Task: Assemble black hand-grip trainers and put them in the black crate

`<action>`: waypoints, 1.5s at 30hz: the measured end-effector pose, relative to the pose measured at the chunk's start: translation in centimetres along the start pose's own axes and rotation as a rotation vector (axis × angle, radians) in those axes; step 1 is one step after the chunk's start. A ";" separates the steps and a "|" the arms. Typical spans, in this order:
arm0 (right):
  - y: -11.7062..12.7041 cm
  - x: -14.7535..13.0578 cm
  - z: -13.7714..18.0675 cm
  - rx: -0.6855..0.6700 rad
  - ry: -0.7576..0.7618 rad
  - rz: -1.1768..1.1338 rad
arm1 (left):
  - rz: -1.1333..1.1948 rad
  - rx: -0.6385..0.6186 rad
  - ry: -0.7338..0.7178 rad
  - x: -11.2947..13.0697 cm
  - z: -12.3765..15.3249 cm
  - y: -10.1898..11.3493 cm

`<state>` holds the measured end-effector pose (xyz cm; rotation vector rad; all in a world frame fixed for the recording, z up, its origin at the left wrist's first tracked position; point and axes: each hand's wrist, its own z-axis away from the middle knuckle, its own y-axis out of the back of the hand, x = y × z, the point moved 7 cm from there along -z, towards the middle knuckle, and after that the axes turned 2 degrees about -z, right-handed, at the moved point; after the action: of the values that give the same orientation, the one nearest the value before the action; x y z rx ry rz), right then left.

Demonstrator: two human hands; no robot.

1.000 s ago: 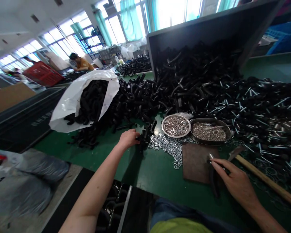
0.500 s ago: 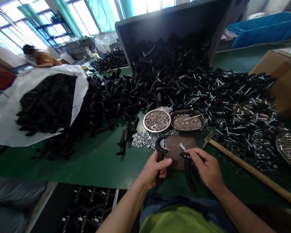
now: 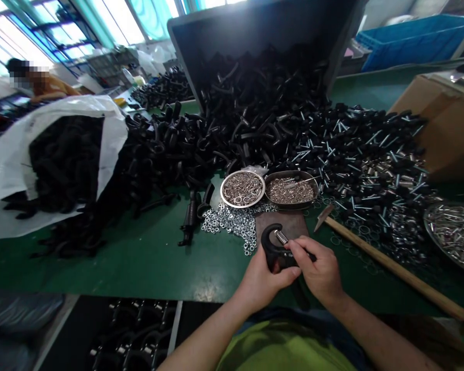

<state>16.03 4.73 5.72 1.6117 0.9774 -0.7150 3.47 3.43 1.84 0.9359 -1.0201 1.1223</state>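
Note:
My left hand is closed around a black hook-shaped plastic part, its curved end pointing up. Pinched in my right hand is a black plastic handle, which hangs down below the fingers. A coiled metal spring sticks up from the right hand's part, inside the curve of the hook. The two black parts meet or overlap between my hands; the exact joint is hidden by fingers. Beneath them lies a flat brown-grey plate.
Nuts, a round dish of pins and an oval tin sit just beyond. A hammer lies at right. Black parts heap behind, near a tilted grey bin. A person sits far left.
The hands have come together. The hooked part in my left hand has moved right, up against the handle and spring in my right hand. The camera view has shifted slightly.

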 end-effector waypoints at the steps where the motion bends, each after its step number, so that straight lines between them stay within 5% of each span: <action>1: -0.1 0.0 0.0 -0.009 -0.005 0.002 | -0.004 -0.011 0.013 -0.3 0.1 0.0; 4: -0.3 -0.1 -0.1 -0.109 0.049 -0.004 | 0.069 -0.106 0.088 -1.0 0.3 -0.1; 7: -0.5 -1.0 -0.1 -0.282 0.254 -0.055 | 0.258 -0.226 0.188 -1.1 0.3 0.0; 10: 0.2 -1.5 0.4 -0.276 0.431 -0.024 | 0.366 -0.236 0.204 -0.7 0.0 0.4; 12: 0.7 -0.7 0.3 -0.191 0.320 -0.004 | 0.320 -0.191 0.145 -0.2 -0.2 1.0; 14: 0.2 1.2 0.2 -0.197 0.018 -0.087 | 0.177 -0.090 0.036 0.6 -0.3 2.1; 17: -2.5 2.9 0.9 -0.478 -0.362 -0.305 | -0.052 -0.025 -0.067 1.6 0.1 3.1; 20: -4.8 2.1 1.3 -0.763 -0.425 -0.431 | -0.138 -0.143 -0.058 1.6 0.5 2.5; 22: -5.1 1.8 0.9 -0.751 -0.417 -0.428 | -0.134 -0.153 -0.049 1.2 0.6 2.1; 27: -4.0 1.1 0.1 -0.505 -0.248 -0.085 | -0.046 0.002 -0.015 -0.3 1.2 2.2; 35: -3.9 -0.3 0.0 -0.666 -0.054 0.315 | -0.140 -0.044 -0.117 0.0 1.4 1.4; 41: -4.0 1.8 -1.3 -0.733 -0.015 0.508 | -0.115 -0.085 -0.056 -2.1 -0.6 -0.4; 45: -3.9 3.4 -4.2 -0.832 0.055 0.706 | -0.421 -0.007 -0.197 -1.1 -3.4 1.1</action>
<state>14.12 10.01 2.01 1.0932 0.5466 0.2190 2.81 6.62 -0.06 1.2068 -0.9260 0.6849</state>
